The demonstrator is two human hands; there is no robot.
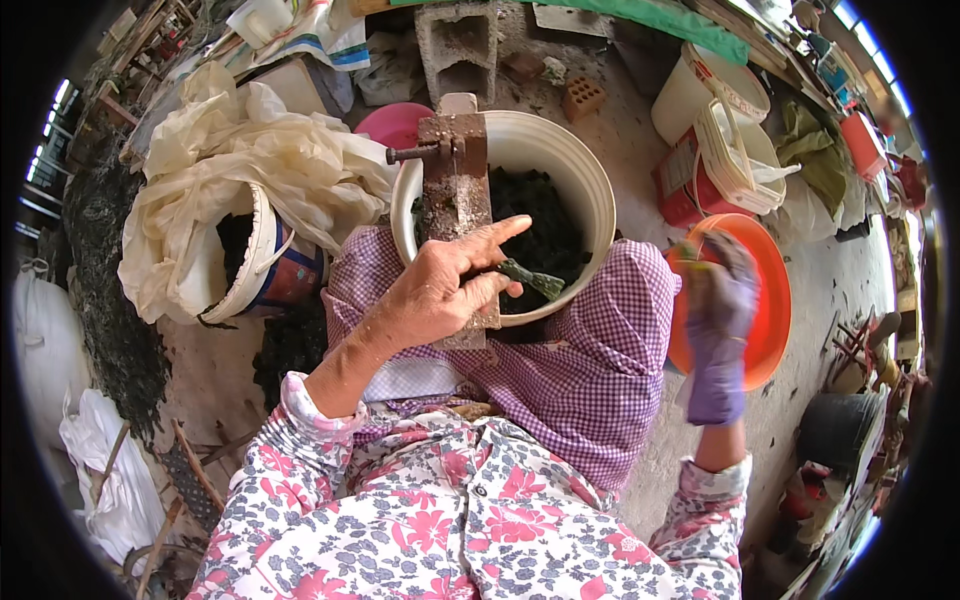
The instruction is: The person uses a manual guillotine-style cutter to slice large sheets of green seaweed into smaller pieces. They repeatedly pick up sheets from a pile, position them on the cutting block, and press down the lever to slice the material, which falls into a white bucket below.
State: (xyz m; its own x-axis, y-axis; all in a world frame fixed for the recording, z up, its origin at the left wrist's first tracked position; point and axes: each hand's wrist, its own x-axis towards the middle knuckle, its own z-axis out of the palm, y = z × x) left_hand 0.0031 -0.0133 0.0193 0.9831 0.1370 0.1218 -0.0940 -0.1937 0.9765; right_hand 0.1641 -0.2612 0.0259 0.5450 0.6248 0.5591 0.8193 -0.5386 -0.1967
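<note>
My bare left hand (457, 281) is over a metal-topped bar (456, 180) that lies across a white plastic bucket (600, 202). Between its fingers it holds a dark green leafy piece (534, 279), which points to the right over the bucket. Dark green, wet-looking pieces (536, 202) lie inside the bucket, between my knees. A bolt (409, 153) sticks out of the bar's far end on the left. My right hand (720, 289), in a purple glove, is over an orange basin (769, 300); it is blurred, and something yellow-green shows at its fingers.
At left, a tipped bucket (259, 255) holds dark material beside crumpled translucent plastic sheeting (262, 150). A pink basin (397, 124), a concrete block (457, 45) and a hollow brick (584, 97) stand beyond the bucket. White pails (709, 90) and a red container (686, 176) stand at right.
</note>
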